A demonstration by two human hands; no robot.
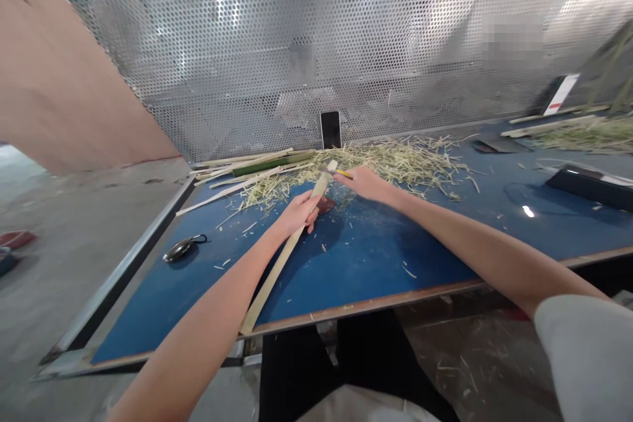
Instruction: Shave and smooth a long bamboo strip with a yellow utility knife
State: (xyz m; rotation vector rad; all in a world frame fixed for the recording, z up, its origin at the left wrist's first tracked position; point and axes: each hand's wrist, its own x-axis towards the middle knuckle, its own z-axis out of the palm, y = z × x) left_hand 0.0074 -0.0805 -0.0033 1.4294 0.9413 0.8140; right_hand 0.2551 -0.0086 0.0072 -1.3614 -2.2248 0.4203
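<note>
A long pale bamboo strip [277,271] slants across the blue table, its near end at the front edge and its far end raised. My left hand [301,212] is wrapped round the strip below its far end. Close by, my right hand [364,183] is closed on a small knife with a yellow handle [344,174]. The knife's blade meets the strip near its tip; the exact contact is too small to make out. Beneath my left hand lies a reddish-brown flat piece [326,205], partly hidden.
A heap of thin shavings [410,161] spreads behind my hands, with a green bamboo piece [271,162] and pale strips at its left. A phone [331,130] leans on the perforated metal panel [237,72]. A dark oval object [179,250] lies left; a black box [593,186] right.
</note>
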